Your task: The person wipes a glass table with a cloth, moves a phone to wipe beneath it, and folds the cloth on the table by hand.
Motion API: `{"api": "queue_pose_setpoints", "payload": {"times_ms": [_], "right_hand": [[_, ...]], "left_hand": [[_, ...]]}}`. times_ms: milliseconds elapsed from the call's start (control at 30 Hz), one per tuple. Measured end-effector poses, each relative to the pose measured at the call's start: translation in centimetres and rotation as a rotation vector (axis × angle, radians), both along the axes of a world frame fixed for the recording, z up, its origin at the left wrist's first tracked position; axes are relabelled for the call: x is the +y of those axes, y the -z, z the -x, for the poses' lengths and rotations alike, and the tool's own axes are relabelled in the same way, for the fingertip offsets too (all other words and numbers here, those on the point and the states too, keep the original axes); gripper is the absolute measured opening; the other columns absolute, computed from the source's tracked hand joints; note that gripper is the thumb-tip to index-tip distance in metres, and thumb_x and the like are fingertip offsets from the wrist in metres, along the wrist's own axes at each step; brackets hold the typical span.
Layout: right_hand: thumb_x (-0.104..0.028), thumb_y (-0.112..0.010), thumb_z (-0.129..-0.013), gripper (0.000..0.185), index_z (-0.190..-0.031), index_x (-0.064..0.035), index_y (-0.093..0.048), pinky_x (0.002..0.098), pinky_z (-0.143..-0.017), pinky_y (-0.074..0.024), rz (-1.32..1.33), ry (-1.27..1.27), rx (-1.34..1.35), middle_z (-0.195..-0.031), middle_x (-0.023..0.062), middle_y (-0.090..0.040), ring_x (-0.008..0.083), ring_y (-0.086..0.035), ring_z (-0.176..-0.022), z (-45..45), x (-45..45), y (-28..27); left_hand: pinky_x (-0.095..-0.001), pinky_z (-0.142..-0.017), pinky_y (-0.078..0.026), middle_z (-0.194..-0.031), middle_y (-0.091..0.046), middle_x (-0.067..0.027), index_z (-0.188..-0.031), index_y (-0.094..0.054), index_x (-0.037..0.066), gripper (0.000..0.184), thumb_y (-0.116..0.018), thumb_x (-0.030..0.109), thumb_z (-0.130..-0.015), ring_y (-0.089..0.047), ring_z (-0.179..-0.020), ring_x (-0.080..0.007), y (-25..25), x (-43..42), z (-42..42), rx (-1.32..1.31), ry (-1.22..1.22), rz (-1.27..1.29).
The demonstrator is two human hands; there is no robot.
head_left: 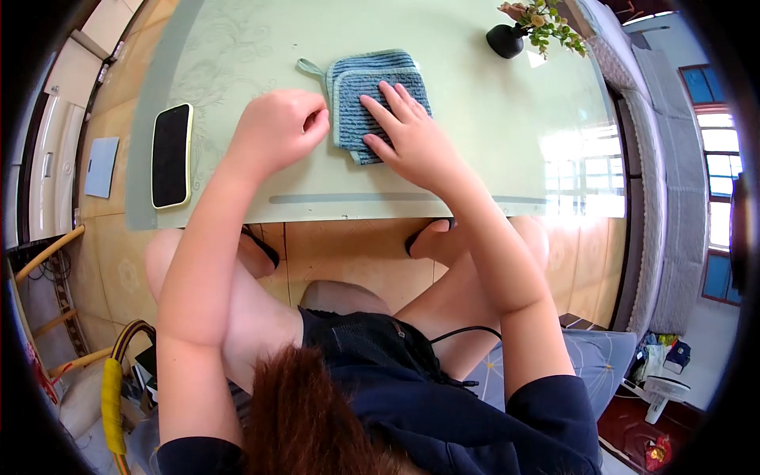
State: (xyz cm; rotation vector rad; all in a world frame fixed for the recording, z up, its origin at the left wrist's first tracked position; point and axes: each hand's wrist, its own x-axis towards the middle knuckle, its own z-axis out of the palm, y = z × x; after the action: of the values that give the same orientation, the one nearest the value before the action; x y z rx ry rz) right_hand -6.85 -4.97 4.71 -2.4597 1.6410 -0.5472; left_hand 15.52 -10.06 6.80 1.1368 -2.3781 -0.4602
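Observation:
A folded blue-green ribbed cloth [356, 95] with a pale edge and a hanging loop lies on the pale green table [467, 103]. My right hand [412, 142] rests on the right part of the cloth, palm down, fingers spread. Just left of the cloth, my left hand [285, 127] is curled into a loose fist above the table, its thumb side toward the cloth. A small dark hollow shows inside the curl, and nothing can be seen in it.
A black-screened phone [172, 156] with a pale yellow-green case lies at the table's left. A dark vase [505, 41] with small flowers stands at the back right. My knees are below the table's front edge. A grey sofa [673, 190] is at the right.

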Motion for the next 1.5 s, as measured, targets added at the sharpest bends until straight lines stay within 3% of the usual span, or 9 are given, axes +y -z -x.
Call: {"api": "queue_pose_setpoints", "payload": {"times_ms": [233, 333, 400, 667, 800, 1033, 1167, 1367, 1500], "right_hand": [[-0.042, -0.052, -0.093, 0.056, -0.133, -0.0038, -0.046, 0.0472, -0.111, -0.0295, -0.279, 0.133, 0.067, -0.146, 0.0243, -0.035, 0.0446, -0.028, -0.137, 0.3, 1.0, -2.1], [-0.042, -0.053, -0.093, 0.053, -0.123, 0.0014, -0.050, 0.0463, -0.107, -0.0343, -0.298, 0.282, 0.017, -0.139, 0.0255, -0.042, 0.0432, -0.036, -0.132, 2.6, 0.1, -1.9], [-0.042, -0.053, -0.092, 0.047, -0.105, 0.0031, -0.052, 0.0462, -0.096, -0.0418, -0.242, 0.404, 0.029, -0.115, 0.0241, -0.053, 0.0385, -0.050, -0.113, 4.4, -0.7, -1.8], [-0.061, -0.045, -0.086, 0.084, -0.144, -0.0021, -0.031, 0.0651, -0.109, -0.0133, 0.060, 0.844, 0.179, -0.149, 0.0233, -0.031, 0.0382, -0.021, -0.142, 6.3, -6.0, 4.2], [-0.059, -0.039, -0.088, 0.083, -0.147, -0.0029, -0.028, 0.0580, -0.113, -0.0106, -0.015, 0.659, 0.196, -0.154, 0.0210, -0.024, 0.0368, -0.016, -0.144, 4.9, -9.7, 3.9], [-0.034, -0.038, -0.089, 0.055, -0.138, -0.0123, -0.048, 0.0413, -0.115, -0.0218, 0.096, 0.213, 0.006, -0.149, 0.0094, -0.039, 0.0279, -0.031, -0.140, -1.6, -17.1, 3.9], [-0.028, -0.040, -0.089, 0.048, -0.133, -0.0146, -0.052, 0.0406, -0.115, -0.0235, 0.035, 0.006, -0.120, -0.145, 0.0091, -0.044, 0.0260, -0.033, -0.139, -6.4, -17.2, 3.2], [-0.023, -0.045, -0.088, 0.041, -0.127, -0.0192, -0.058, 0.0396, -0.102, -0.0401, -0.152, -0.116, -0.304, -0.137, 0.0156, -0.051, 0.0363, -0.052, -0.119, -11.4, -9.1, 2.2], [-0.021, -0.046, -0.087, 0.040, -0.120, -0.0023, -0.059, 0.0352, -0.088, -0.0442, -0.419, -0.231, -0.488, -0.105, 0.0172, -0.063, 0.0310, -0.058, -0.093, -12.4, -1.0, 0.1]], "left_hand": [[-0.0372, -0.057, -0.045, -0.069, -0.060, -0.0103, -0.076, -0.062, 0.005, 0.014, -0.058, 0.017, -0.083, -0.059, -0.063, -0.0270, -0.1, 0.1, -0.2, -0.014, -0.016, -0.019], [-0.0370, -0.057, -0.045, -0.069, -0.061, -0.0098, -0.076, -0.062, 0.005, 0.014, -0.057, 0.016, -0.083, -0.059, -0.063, -0.0265, -0.2, 0.1, -0.4, -0.012, -0.022, -0.012], [-0.0370, -0.057, -0.045, -0.068, -0.061, -0.0096, -0.076, -0.062, 0.005, 0.014, -0.057, 0.016, -0.083, -0.058, -0.062, -0.0263, -0.2, 0.1, -0.6, -0.010, -0.032, -0.010], [-0.0374, -0.052, -0.043, -0.059, -0.056, -0.0091, -0.066, -0.057, 0.005, 0.018, -0.055, 0.014, -0.081, -0.054, -0.056, -0.0269, -0.6, 0.2, -2.8, 0.094, -0.070, 0.051], [-0.0375, -0.053, -0.043, -0.061, -0.057, -0.0094, -0.068, -0.058, 0.005, 0.017, -0.055, 0.015, -0.081, -0.055, -0.057, -0.0270, -1.2, 0.1, -4.8, 0.121, -0.159, -0.012], [-0.0369, -0.053, -0.043, -0.062, -0.059, -0.0104, -0.072, -0.060, 0.004, 0.017, -0.056, 0.017, -0.082, -0.055, -0.056, -0.0284, -1.4, -0.4, -8.8, 0.129, -0.256, -0.037], [-0.0342, -0.055, -0.043, -0.068, -0.061, -0.0124, -0.082, -0.063, 0.003, 0.019, -0.057, 0.021, -0.086, -0.056, -0.057, -0.0242, -1.9, -0.5, -10.4, 0.120, -0.316, -0.122], [-0.0378, -0.056, -0.046, -0.067, -0.062, -0.0141, -0.082, -0.065, 0.004, 0.018, -0.057, 0.020, -0.084, -0.059, -0.059, -0.0316, -2.3, -0.7, -10.6, 0.185, -0.327, -0.073], [-0.0378, -0.057, -0.045, -0.068, -0.061, -0.0154, -0.085, -0.065, 0.004, 0.023, -0.056, 0.025, -0.087, -0.058, -0.060, -0.0326, -1.9, -1.1, -10.1, 0.176, -0.296, -0.045]]}}
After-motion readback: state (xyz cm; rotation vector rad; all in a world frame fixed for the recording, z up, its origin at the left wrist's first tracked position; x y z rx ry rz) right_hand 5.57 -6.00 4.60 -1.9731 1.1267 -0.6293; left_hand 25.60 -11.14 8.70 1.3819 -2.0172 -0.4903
